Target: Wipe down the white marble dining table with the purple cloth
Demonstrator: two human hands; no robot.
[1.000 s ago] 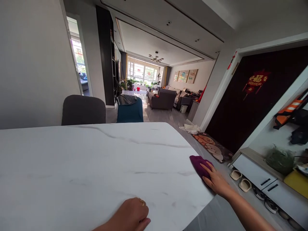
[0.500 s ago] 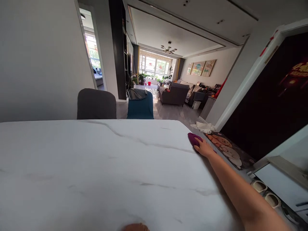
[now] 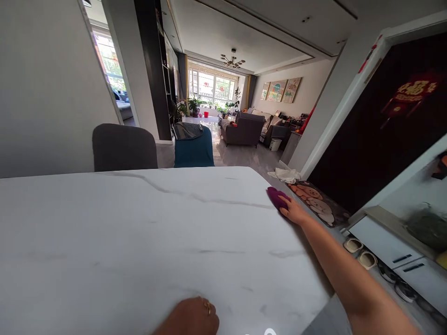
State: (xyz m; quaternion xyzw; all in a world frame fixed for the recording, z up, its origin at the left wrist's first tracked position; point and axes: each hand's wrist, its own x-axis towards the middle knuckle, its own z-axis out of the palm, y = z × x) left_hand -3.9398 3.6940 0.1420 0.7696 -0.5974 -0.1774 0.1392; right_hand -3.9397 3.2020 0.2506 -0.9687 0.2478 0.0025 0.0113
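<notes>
A white marble-patterned table (image 3: 139, 232) fills the lower view. My right hand (image 3: 292, 211) reaches far along its right edge and presses a purple cloth (image 3: 276, 197) flat on the tabletop, fingers on top of the cloth. My left hand (image 3: 191, 318) rests on the table's near edge with fingers curled under and a ring on one finger; nothing shows in it.
A grey chair (image 3: 124, 147) and a teal chair (image 3: 193, 150) stand at the table's far side. To the right are a bear-print doormat (image 3: 317, 201), a white rag on the floor (image 3: 286, 175), slippers (image 3: 359, 252) and a white cabinet (image 3: 401, 260). A sofa area lies beyond.
My right hand slid the purple cloth away from me along the table's right edge over the last second. My left hand stays at the near edge.
</notes>
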